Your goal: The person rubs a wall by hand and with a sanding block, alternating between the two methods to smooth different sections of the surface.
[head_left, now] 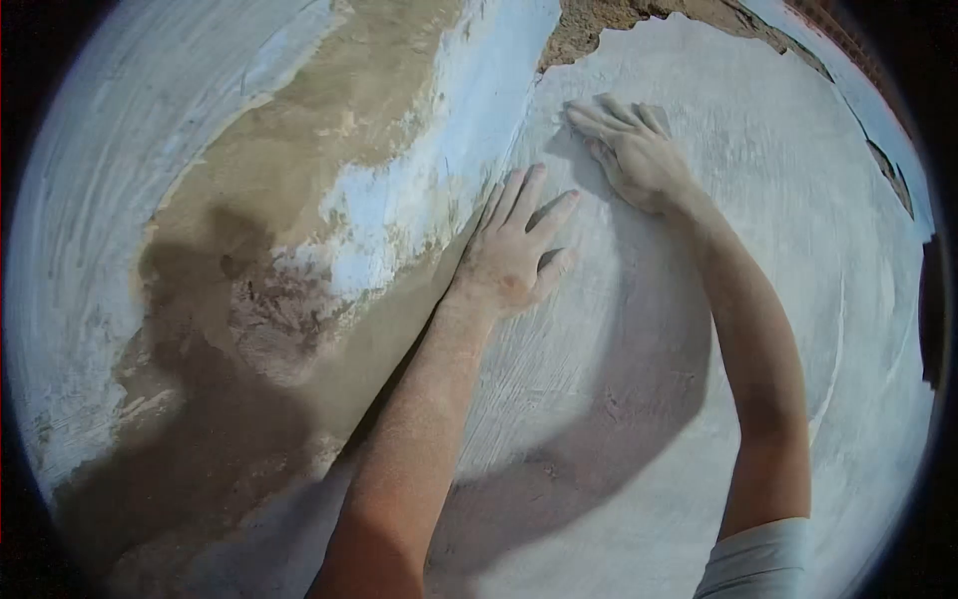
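Note:
My left hand (514,250) lies against the pale plaster wall (559,389) with its fingers spread and nothing in it. It rests near the border between the pale coat and a brown, bare strip (289,130). Higher and to the right, my right hand (639,165) presses on the pale surface, fingers extended and close together. A thin grey sheet (665,122) peeks out beside its fingertips; most of it is hidden under the hand, and its exact kind cannot be made out. Both hands look dusty.
Rough broken plaster (589,30) runs along the top edge. White-blue paint patches (399,210) remain on the brown strip. A chipped gap (888,175) lies at the far right, above a dark upright object (930,309). Shadows of a person and arms fall across the wall.

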Demonstrator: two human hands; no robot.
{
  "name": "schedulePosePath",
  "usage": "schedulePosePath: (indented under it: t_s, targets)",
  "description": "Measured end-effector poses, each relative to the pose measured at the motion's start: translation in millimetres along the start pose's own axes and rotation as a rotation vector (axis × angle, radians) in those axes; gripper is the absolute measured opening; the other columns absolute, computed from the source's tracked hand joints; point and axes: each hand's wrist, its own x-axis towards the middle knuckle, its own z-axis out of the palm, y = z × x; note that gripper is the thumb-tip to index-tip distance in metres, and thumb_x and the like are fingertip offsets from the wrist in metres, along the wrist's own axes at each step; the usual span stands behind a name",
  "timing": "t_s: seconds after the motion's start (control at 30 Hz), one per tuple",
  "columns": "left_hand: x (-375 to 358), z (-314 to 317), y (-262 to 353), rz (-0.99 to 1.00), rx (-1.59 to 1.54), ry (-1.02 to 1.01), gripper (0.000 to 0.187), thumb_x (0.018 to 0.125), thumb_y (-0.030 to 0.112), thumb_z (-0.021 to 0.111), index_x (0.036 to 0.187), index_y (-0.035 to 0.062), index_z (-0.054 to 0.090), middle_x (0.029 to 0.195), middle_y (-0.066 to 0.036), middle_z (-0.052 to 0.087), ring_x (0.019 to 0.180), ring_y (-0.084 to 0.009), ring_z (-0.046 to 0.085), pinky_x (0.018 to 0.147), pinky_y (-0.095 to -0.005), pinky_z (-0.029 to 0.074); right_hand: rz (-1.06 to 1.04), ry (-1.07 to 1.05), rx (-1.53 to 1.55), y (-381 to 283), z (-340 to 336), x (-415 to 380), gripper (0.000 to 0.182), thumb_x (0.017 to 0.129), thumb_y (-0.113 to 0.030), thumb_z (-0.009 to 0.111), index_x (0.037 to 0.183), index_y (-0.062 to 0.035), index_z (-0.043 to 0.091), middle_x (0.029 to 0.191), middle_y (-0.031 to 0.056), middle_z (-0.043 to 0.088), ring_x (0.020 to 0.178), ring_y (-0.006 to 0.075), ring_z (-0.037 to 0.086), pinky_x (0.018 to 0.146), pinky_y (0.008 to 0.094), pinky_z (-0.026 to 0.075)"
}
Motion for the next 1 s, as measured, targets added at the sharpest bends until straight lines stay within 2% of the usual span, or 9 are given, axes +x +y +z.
schedulePosePath:
  t_s: [0.1,0.37,0.5,0.63,0.73,0.77,0.87,0.97,1.0]
  targets:
    - [1,0,3,-0.007,0.021,0.0,0.066,0.107,0.037,0.064,0.167,0.0235,0.04,0.177,-0.018,0.02,0.164,-0.041,0.017,0.134,-0.055,0.022,0.187,0.016,-0.037,-9,-4,28,0.05,0.116,-0.035,0.038,0.163,-0.0228,0.046,0.172,-0.0049,0.042,0.162,0.0253,0.032,0.133,0.061,0.021]
    - [0,-6,5,-0.026,0.006,-0.033,0.066,0.105,0.035,0.066,0.165,0.0218,0.043,0.177,-0.017,0.022,0.164,-0.0403,0.018,0.134,-0.0549,0.021,0.032,0.032,-0.062,-19,-11,-15,0.046,0.114,-0.031,0.041,0.159,-0.021,0.051,0.168,-0.0033,0.047,0.159,0.0283,0.036,0.127,0.0702,0.026]
    - [2,-9,5,-0.018,0.048,-0.005,0.066,0.104,0.035,0.067,0.165,0.022,0.043,0.177,-0.016,0.022,0.164,-0.0395,0.018,0.135,-0.0547,0.02,0.367,-0.068,0.003,-4,-26,46,0.05,0.116,-0.032,0.034,0.163,-0.0206,0.046,0.172,-0.0004,0.042,0.161,0.0303,0.034,0.127,0.0741,0.021]
    - [1,-7,10,-0.02,0.065,-0.023,0.067,0.104,0.035,0.066,0.166,0.0231,0.041,0.177,-0.016,0.021,0.164,-0.0392,0.018,0.135,-0.0549,0.019,0.334,0.04,0.016,-29,4,61,0.049,0.115,-0.031,0.035,0.162,-0.0207,0.046,0.169,-0.0032,0.044,0.161,0.0256,0.034,0.127,0.0774,0.016]
    - [0,-7,5,-0.017,0.047,-0.02,0.067,0.105,0.035,0.066,0.166,0.024,0.041,0.178,-0.016,0.021,0.164,-0.0397,0.018,0.134,-0.0554,0.021,0.089,-0.042,-0.02,-14,-16,16,0.052,0.115,-0.032,0.038,0.166,-0.0236,0.043,0.173,-0.0052,0.041,0.163,0.0259,0.029,0.131,0.0663,0.017]
    - [0,-5,4,-0.017,0.033,-0.018,0.067,0.105,0.035,0.066,0.166,0.0243,0.041,0.178,-0.016,0.02,0.164,-0.0399,0.018,0.134,-0.0556,0.022,0.123,-0.111,-0.047,7,-18,13,0.052,0.115,-0.034,0.04,0.166,-0.0251,0.044,0.175,-0.0064,0.037,0.164,0.0255,0.028,0.133,0.0613,0.016]
    - [1,-5,5,-0.009,0.029,-0.016,0.067,0.106,0.038,0.065,0.167,0.0251,0.04,0.178,-0.018,0.02,0.164,-0.041,0.018,0.134,-0.056,0.022,0.293,-0.02,-0.089,59,-13,14,0.055,0.115,-0.042,0.038,0.167,-0.027,0.04,0.178,-0.0058,0.031,0.164,0.0273,0.027,0.131,0.0625,0.016]
    - [1,-8,5,-0.01,0.041,-0.021,0.066,0.107,0.041,0.062,0.167,0.0231,0.04,0.177,-0.02,0.02,0.164,-0.0413,0.018,0.134,-0.0555,0.019,0.529,-0.03,-0.171,46,-17,38,0.06,0.115,-0.052,0.033,0.169,-0.0278,0.034,0.179,-0.0042,0.027,0.165,0.0291,0.025,0.131,0.0653,0.015]
    - [0,-8,5,-0.005,0.054,-0.008,0.066,0.107,0.041,0.061,0.166,0.0223,0.04,0.177,-0.018,0.021,0.164,-0.0404,0.018,0.134,-0.0552,0.019,0.496,-0.046,-0.155,34,-14,46,0.061,0.115,-0.053,0.032,0.17,-0.028,0.032,0.18,-0.0038,0.026,0.165,0.0294,0.024,0.13,0.0665,0.014]
